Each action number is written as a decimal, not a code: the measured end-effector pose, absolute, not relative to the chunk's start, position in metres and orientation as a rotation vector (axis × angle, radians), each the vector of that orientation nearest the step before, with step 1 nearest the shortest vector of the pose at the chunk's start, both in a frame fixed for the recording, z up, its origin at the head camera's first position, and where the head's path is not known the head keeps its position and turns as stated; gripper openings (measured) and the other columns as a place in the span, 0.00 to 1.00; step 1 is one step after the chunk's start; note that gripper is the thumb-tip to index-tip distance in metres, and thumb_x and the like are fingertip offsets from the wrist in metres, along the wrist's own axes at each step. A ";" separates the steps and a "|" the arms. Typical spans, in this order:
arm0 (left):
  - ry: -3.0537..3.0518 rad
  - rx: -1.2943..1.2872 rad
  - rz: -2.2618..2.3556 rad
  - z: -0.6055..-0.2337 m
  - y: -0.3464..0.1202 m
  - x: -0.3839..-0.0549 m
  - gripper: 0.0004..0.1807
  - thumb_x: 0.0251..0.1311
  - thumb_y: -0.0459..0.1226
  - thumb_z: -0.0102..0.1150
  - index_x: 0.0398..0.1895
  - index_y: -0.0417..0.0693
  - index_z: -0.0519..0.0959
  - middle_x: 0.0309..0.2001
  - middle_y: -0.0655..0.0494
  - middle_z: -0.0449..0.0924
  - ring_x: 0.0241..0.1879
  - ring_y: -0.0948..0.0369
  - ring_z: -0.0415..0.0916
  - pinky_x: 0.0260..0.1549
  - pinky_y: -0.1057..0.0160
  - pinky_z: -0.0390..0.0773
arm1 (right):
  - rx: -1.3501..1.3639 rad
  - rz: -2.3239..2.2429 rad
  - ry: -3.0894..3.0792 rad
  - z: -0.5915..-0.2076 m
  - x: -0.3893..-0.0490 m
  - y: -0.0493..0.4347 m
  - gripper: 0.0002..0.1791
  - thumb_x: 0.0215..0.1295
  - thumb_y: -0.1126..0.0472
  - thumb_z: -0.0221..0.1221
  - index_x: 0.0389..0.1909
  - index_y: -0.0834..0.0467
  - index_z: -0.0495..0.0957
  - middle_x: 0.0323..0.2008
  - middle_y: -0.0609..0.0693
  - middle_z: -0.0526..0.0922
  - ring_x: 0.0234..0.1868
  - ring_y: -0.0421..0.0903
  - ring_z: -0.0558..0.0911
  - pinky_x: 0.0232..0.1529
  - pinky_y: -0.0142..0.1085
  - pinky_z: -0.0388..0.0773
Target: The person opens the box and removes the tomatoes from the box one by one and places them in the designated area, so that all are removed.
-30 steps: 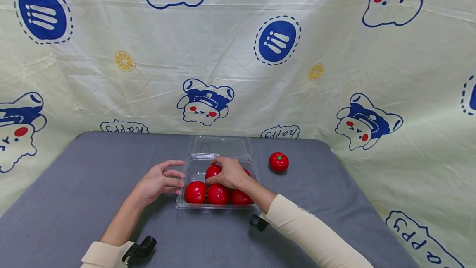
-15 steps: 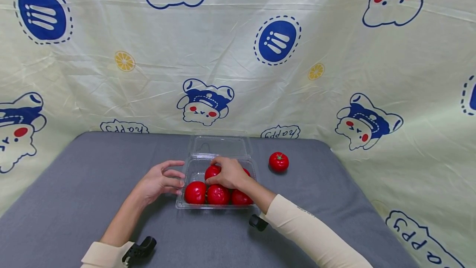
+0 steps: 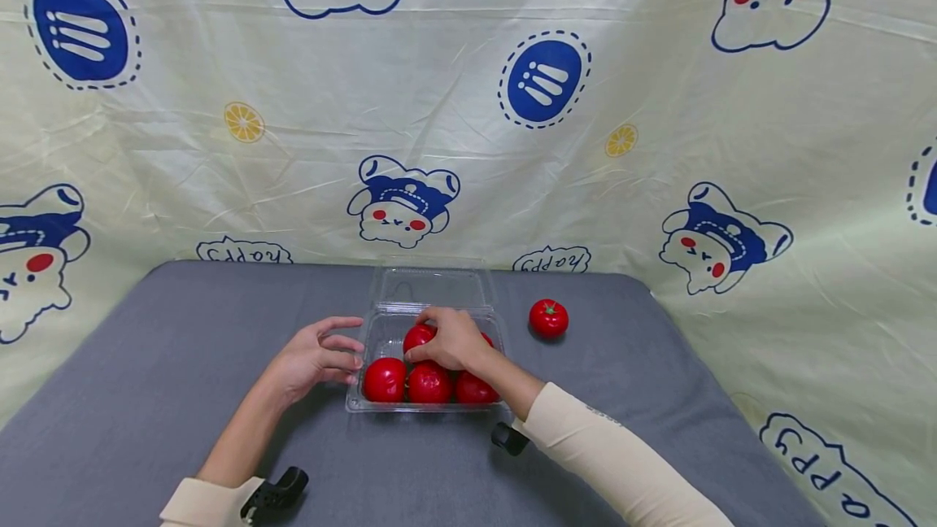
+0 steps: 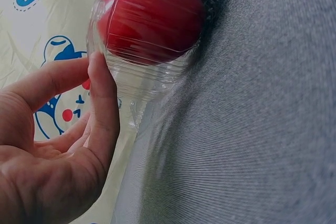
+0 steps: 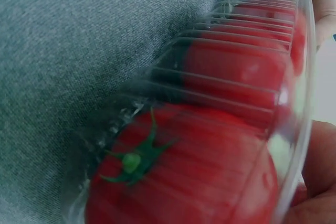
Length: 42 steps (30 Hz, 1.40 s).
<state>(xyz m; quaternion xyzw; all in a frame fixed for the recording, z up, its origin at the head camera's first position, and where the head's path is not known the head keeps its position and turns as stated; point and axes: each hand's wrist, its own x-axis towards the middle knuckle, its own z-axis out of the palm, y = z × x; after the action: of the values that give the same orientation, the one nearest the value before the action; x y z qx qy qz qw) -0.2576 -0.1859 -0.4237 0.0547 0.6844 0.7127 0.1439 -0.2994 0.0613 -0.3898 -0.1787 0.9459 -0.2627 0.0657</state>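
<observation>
A clear plastic clamshell box holds several red tomatoes, three of them in its front row, including a left front tomato. Over the back row, my right hand grips a tomato, thumb on its near side and fingers on its far side. That hand partly hides another tomato at the back right. My left hand is at the box's left side with fingers spread. In the left wrist view its fingertips are right at the clear rim.
A single tomato with a green stem lies on the grey cloth right of the box. The transparent lid is folded back towards the patterned curtain. Grey cloth covers the table.
Hardly anything moves. My right hand stays on its tomato, which shifts only very slightly, and my left hand keeps its place at the box's side.
</observation>
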 end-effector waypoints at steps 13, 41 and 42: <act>1.965 0.160 2.060 -0.424 -0.186 -0.258 0.38 0.63 0.27 0.62 0.75 0.36 0.57 0.48 0.43 0.82 0.36 0.59 0.84 0.38 0.60 0.88 | -0.430 -0.917 2.848 -0.380 -0.300 0.065 0.30 0.55 0.46 0.71 0.59 0.53 0.80 0.45 0.52 0.85 0.43 0.48 0.80 0.38 0.41 0.85; 1.969 0.138 2.059 -0.425 -0.185 -0.259 0.38 0.62 0.27 0.62 0.75 0.36 0.58 0.48 0.43 0.82 0.35 0.59 0.84 0.38 0.60 0.88 | -0.315 -1.043 2.912 -0.358 -0.298 0.096 0.30 0.56 0.43 0.71 0.57 0.52 0.80 0.47 0.54 0.86 0.43 0.50 0.83 0.37 0.39 0.86; 1.970 0.134 2.059 -0.425 -0.185 -0.259 0.38 0.62 0.27 0.62 0.75 0.36 0.58 0.49 0.43 0.82 0.35 0.59 0.84 0.38 0.60 0.88 | -0.311 -1.046 2.908 -0.357 -0.298 0.098 0.30 0.56 0.44 0.71 0.57 0.52 0.80 0.47 0.54 0.86 0.44 0.50 0.83 0.38 0.40 0.87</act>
<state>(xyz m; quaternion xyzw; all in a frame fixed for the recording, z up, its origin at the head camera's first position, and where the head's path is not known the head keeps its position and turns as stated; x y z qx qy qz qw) -0.2588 -0.1845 -0.4250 0.0466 0.6833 0.7143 0.1440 -0.2979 0.0980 -0.3575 -0.1002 0.9361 -0.3366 0.0178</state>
